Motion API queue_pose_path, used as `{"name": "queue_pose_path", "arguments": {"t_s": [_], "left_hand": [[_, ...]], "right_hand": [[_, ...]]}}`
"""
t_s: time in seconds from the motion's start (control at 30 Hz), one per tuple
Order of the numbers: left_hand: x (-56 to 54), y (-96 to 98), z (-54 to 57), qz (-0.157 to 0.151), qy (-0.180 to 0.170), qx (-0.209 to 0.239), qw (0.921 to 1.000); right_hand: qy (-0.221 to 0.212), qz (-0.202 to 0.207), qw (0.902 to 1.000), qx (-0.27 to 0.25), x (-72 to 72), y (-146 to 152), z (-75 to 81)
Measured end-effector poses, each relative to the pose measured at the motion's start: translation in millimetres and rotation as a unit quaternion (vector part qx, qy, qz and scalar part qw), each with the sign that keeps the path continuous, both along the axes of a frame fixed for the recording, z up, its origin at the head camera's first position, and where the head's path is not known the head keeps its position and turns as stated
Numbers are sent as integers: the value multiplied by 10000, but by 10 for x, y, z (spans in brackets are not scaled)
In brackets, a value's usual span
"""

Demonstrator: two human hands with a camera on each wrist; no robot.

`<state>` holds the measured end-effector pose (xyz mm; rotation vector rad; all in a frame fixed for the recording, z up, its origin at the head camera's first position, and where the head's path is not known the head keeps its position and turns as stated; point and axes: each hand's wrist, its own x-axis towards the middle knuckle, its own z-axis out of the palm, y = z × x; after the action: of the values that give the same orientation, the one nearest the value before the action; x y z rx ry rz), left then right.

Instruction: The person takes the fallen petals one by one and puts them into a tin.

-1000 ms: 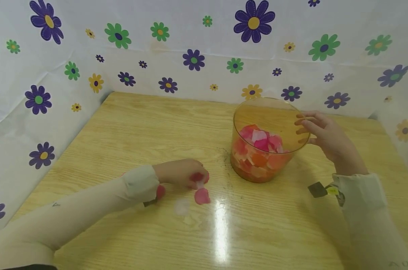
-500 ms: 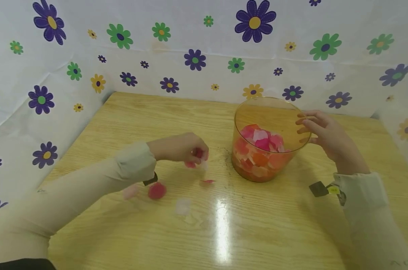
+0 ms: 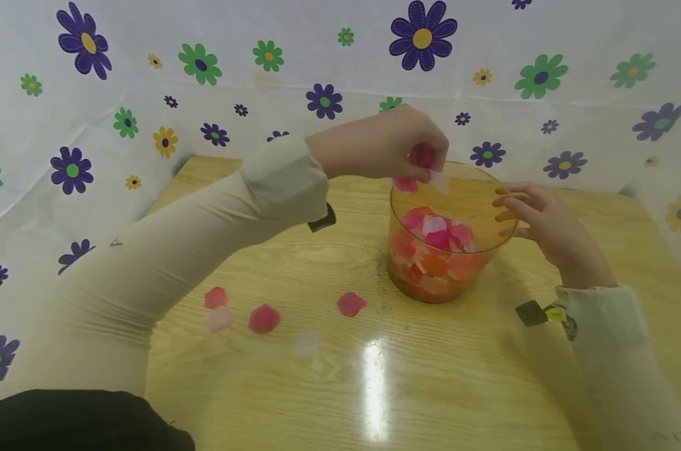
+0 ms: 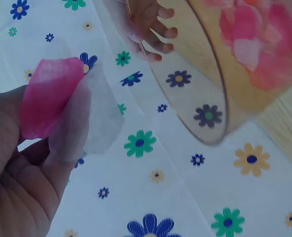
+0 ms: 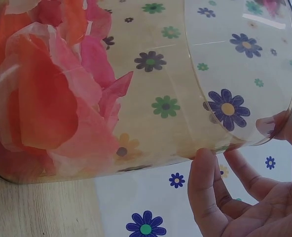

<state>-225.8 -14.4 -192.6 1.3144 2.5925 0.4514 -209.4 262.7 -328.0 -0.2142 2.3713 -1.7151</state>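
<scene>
My left hand point(image 3: 393, 141) holds fabric-like petals over the left rim of a clear orange bucket point(image 3: 464, 191). In the left wrist view, a bright pink petal point(image 4: 52, 94) and a thin white petal point(image 4: 89, 113) are pinched in its fingers. Another pink petal point(image 3: 406, 185) hangs below that hand. Pink, red and pale petals point(image 3: 433, 263) fill the lower part of the bucket. At the right, my right hand point(image 3: 551, 228) holds the bucket near its rim. Its fingertips show against the wall in the right wrist view.
Several loose petals lie on the wooden table point(image 3: 250, 394), among them a pink one point(image 3: 351, 304), a dark pink one point(image 3: 264, 319) and a white one point(image 3: 307, 344). A flower-printed white cloth point(image 3: 363, 69) stands behind and at the sides.
My left hand has picked up petals from the table, then risen and moved right to the bucket's rim. One pink petal dropped back onto the table. My right hand has stayed on the bucket.
</scene>
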Motion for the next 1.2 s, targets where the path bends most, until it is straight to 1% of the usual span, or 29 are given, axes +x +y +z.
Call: {"name": "queue_pose_path", "arguments": {"t_s": [0.03, 0.07, 0.13, 0.23, 0.33, 0.43, 0.5, 0.6, 0.67, 0.77, 0.83, 0.9, 0.97, 1.03, 1.1, 1.17, 1.2], "left_hand": [[-22, 71, -10, -25, 31, -45, 10000], [-44, 137, -26, -48, 37, -102, 9999], [-76, 241, -69, -87, -66, -194, 9998], [-115, 331, -144, -203, -167, -382, 9989], [-127, 342, -220, -219, -199, -602, 9978], [-131, 320, -279, -78, -277, -688, 9972], [-126, 288, -299, 15, -288, -694, 9972], [-87, 203, -317, 100, -165, -680, 9975], [-26, 101, -336, 144, -61, -639, 9978], [116, -137, -386, 255, 182, -665, 9973], [211, -341, -453, 345, 363, -659, 9966], [290, -555, -540, 458, 501, -697, 9953], [355, -778, -648, 614, 493, -746, 9941], [419, -1013, -776, 792, 408, -844, 9924], [502, -1256, -920, 1030, 218, -998, 9894], [600, -1509, -1075, 1289, 10, -1216, 9842], [649, -1636, -1154, 1411, -102, -1306, 9813]], "right_hand": [[0, -38, 9999, 114, 2, -5, 7], [-12, -40, 9999, 113, -1, -4, 7], [-19, -48, 9999, 103, 2, -3, 13], [-14, -42, 9999, 145, 7, -4, 16], [5, 21, 9999, 127, 4, -8, 11], [41, 122, 9999, 47, -6, 2, 3], [45, 170, 9998, -61, -14, 10, -4], [-24, 177, 9993, -337, -18, 19, -14], [-86, 181, 9987, -459, -18, 26, -20], [-72, 116, 9997, -216, -12, 20, -22], [1, 134, 9999, 20, -5, 25, -18], [19, 129, 9999, 17, 3, 38, -17], [33, 174, 9998, -47, 4, 56, -15], [22, 204, 9998, -44, 2, 61, -15], [8, 218, 9998, 37, -3, 53, -17], [22, 261, 9996, 134, -8, 35, -16], [21, 290, 9995, 94, -13, 24, -16]]}}
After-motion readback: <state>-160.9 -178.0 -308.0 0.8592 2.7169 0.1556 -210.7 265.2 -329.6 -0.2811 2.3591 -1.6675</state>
